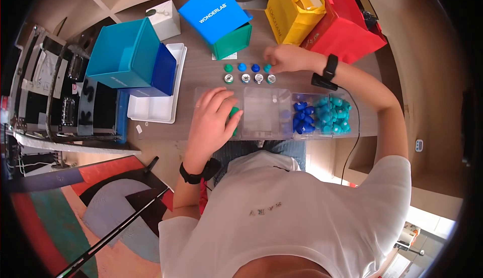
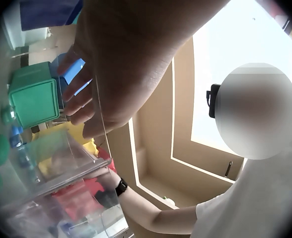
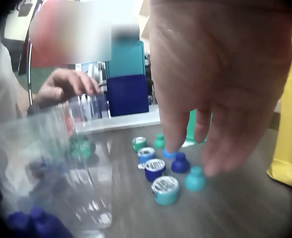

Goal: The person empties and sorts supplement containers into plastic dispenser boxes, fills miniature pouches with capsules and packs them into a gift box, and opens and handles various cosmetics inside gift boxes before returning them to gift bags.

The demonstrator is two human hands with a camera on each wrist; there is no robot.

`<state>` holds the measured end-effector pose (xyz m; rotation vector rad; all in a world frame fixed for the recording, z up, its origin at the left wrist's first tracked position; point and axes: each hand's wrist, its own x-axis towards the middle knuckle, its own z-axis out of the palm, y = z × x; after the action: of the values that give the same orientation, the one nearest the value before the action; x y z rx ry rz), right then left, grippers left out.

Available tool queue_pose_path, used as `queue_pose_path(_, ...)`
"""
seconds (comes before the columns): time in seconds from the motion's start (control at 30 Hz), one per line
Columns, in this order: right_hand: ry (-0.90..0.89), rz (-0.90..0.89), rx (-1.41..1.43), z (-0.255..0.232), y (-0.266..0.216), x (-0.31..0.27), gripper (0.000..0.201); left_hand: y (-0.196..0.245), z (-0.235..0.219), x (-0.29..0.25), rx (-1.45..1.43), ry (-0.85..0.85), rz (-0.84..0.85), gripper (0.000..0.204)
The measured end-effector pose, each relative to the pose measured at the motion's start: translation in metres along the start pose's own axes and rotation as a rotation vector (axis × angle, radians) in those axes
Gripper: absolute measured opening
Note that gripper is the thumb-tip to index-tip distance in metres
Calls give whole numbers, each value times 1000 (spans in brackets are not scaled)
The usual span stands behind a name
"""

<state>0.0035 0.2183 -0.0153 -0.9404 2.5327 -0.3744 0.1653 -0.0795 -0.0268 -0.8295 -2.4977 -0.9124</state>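
The left hand (image 1: 214,121) hangs palm-down left of the clear tray (image 1: 261,112), fingers loosely bent over green pieces (image 1: 234,112). Beyond the tray, the right hand (image 1: 289,58) reaches down, fingers extended, at the teal piece (image 3: 195,179); it seems unpinched, though contact is unclear. The hands are apart.

Glossy, see-through plastic, that bin (image 1: 260,113)! Under it the table (image 1: 198,69) showed matt, wood-like grain. Right of the bin, blue pieces (image 1: 304,118) and teal pieces (image 1: 336,115) were smooth, shiny plastic. Beyond it, the yellow bag (image 1: 292,20) looked like glossy paper; nearer, the shirt (image 1: 312,197) was soft matt cloth.
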Motion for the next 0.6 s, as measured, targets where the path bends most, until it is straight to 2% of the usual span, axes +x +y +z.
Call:
queue_pose_path(0.1, 19, -39, -67, 19, 12, 16, 40, -1, -2, 0, -18, 0, -16, 24)
queue_pose_path(0.27, 5, -45, -30, 34, 24, 21, 34, -3, 0, 1, -28, -7, -12, 23)
queue_pose_path(0.4, 44, -19, 21, 33, 27, 19, 26, -3, 3, 1, -12, 1, 10, 24)
queue_pose_path(0.47, 106, -44, 32, 29, 30, 19, 20, -2, 4, 1, 11, 1, 9, 23)
queue_pose_path(0.6, 110, -84, 32, 22, 38, 15, 17, -3, 4, 0, 12, -7, 9, 23)
